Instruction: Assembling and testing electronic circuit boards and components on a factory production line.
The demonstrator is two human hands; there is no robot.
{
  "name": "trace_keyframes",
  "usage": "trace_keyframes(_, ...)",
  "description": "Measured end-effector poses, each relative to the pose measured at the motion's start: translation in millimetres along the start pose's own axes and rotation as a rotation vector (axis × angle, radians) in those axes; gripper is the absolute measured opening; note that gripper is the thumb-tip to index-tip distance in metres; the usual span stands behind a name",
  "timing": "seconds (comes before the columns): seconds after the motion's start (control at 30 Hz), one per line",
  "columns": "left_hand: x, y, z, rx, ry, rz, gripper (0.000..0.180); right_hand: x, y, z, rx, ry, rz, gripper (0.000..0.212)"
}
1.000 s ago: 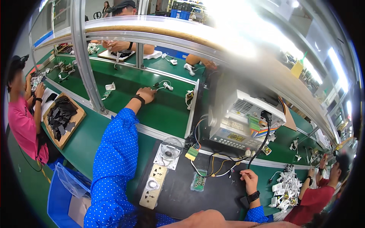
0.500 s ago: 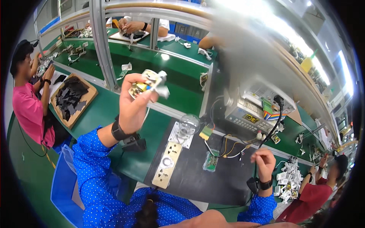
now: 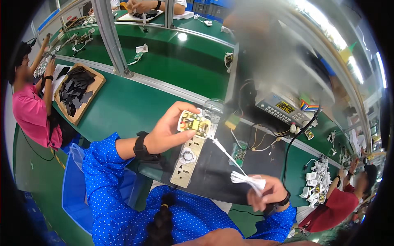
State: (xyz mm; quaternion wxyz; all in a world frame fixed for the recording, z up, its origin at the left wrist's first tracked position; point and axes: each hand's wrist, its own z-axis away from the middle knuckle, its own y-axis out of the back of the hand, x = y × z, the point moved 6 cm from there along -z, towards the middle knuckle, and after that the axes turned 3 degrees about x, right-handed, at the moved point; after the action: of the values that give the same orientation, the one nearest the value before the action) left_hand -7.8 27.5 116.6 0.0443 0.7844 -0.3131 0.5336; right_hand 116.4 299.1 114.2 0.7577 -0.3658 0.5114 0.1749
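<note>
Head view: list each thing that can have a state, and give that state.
White charger: case open, circuit parts exposed.
Left hand: closed on the charger.
White cable: bundled, one length straight.
Right hand: blurred, fingers curled at the cable; grip unclear.
Instrument: display lit.
Power strip: partly hidden; on or off unclear.
Cardboard tray: holding black pieces.
Blue bin: open.

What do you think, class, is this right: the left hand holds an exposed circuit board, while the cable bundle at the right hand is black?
Not quite: the cable bundle at the right hand is white, as the head view shows. The left hand does hold an exposed circuit board.
</note>
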Motion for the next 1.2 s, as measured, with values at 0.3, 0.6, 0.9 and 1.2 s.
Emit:
trace_keyframes(0.3, -70, 22, 21, -0.136, 0.331, -0.136, 0.045, -26, 65, 32, 0.125, 0.615, -0.236, 0.023)
trace_keyframes(0.6, -103, 28, 28, -0.221, 0.419, -0.156, 0.05, 5, 111, -16, 0.676, 0.477, -0.044, 0.021)
trace_keyframes(0.9, -98, 31, 22, -0.43, 0.313, -0.377, 0.055, 49, 126, -34, 0.91, 0.268, 0.626, 0.03)
trace_keyframes(1.2, -100, 30, 18, -0.475, 0.378, -0.396, 0.055, 27, 116, -34, 0.851, 0.238, 0.926, 0.033)
